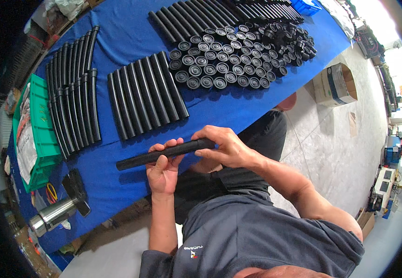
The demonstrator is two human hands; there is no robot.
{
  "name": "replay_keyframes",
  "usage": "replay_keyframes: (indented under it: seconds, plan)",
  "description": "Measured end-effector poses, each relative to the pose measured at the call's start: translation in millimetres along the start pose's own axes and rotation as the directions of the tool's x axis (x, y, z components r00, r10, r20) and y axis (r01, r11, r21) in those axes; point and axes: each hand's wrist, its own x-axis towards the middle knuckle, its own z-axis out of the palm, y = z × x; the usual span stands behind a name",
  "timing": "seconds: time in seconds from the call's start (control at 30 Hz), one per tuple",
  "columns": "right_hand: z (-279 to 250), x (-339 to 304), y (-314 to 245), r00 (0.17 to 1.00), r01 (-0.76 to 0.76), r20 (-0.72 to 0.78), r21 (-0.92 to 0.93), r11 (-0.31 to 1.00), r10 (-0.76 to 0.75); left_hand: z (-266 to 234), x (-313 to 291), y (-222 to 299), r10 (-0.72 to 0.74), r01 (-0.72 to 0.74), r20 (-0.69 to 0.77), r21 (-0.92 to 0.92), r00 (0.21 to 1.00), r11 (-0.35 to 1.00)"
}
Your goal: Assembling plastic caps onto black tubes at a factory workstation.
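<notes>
A straight black plastic tube (140, 161) is held slantwise above the near edge of the blue-covered table. My left hand (165, 178) cradles it around the middle, thumb in front and fingers behind. At the tube's right end, my right hand (229, 147) is closed with thumb and fingers on a slightly wider black end piece (204, 144). Whether that piece is a separate cap I cannot tell. Just beyond the hands lies a row of similar black tubes (145, 95), side by side. Farther back stand many round black caps (219, 60) with ringed faces.
Curved black tubes (78, 106) with collared ends lie at left, beside a green crate (45, 125). A steel flask (52, 217) and a black object (75, 185) are at the near left. More tubes (187, 18) fill the far side. A cardboard box (335, 85) stands on the floor.
</notes>
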Motion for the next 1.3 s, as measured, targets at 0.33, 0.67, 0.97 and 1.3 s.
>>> replay_keyframes:
  seconds: [0.33, 0.67, 0.97, 1.3]
  plan:
    - [7.6, -5.3, 2.8, 0.996, 0.075, -0.032, -0.064, 0.995, -0.077, 1.2, -0.9, -0.8, 0.003, -0.003, -0.029, 0.007, 1.0, 1.0]
    - [0.4, -4.1, -3.8, 0.989, 0.145, -0.012, -0.151, 0.978, -0.148, -0.3, 1.0, -1.3, -0.014, 0.012, -0.031, -0.064, 0.999, 0.998]
    - [5.3, -6.1, -0.8, 0.978, 0.201, -0.009, -0.231, 0.952, -0.208, 1.2, 3.0, -1.4, -0.017, 0.016, -0.035, -0.017, 0.999, 1.0]
    - [4.8, -4.6, -0.7, 0.991, 0.132, -0.011, -0.176, 0.976, -0.136, 3.5, 2.1, 4.2, -0.034, 0.038, -0.065, 0.057, 0.997, 0.998]
